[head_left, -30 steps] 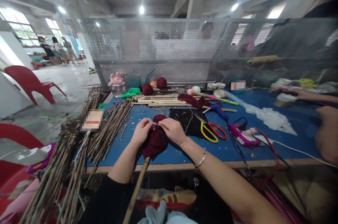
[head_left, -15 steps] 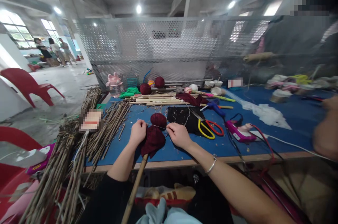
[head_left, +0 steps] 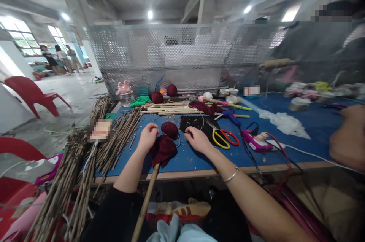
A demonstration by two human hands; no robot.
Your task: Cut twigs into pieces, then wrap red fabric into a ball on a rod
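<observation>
A wooden stick [head_left: 146, 204] slants up from my lap to the table edge, its upper end inside dark red cloth [head_left: 163, 151]. Above the cloth sits a dark red rounded ball [head_left: 169, 129], and a thin pale string [head_left: 178, 141] curls loosely at its right side. My left hand [head_left: 148, 135] is pinched closed just left of the ball, at the string. On the other side, my right hand [head_left: 196, 139] has its thumb and fingertips pressed together, apart from the ball. The thread in both pinches is very fine and hard to see.
Scissors [head_left: 221, 138] with yellow and red handles lie on black cloth to the right, near a blue glue gun [head_left: 231, 117] and a purple power strip [head_left: 256, 143]. Dry stalks [head_left: 116, 143] cover the left side. Another person's arm [head_left: 348, 135] is at far right.
My right hand has moved slightly away from the dark red ball, widening the gap between my hands. The string, taut across the bundle before, now hangs in a loose curl.
</observation>
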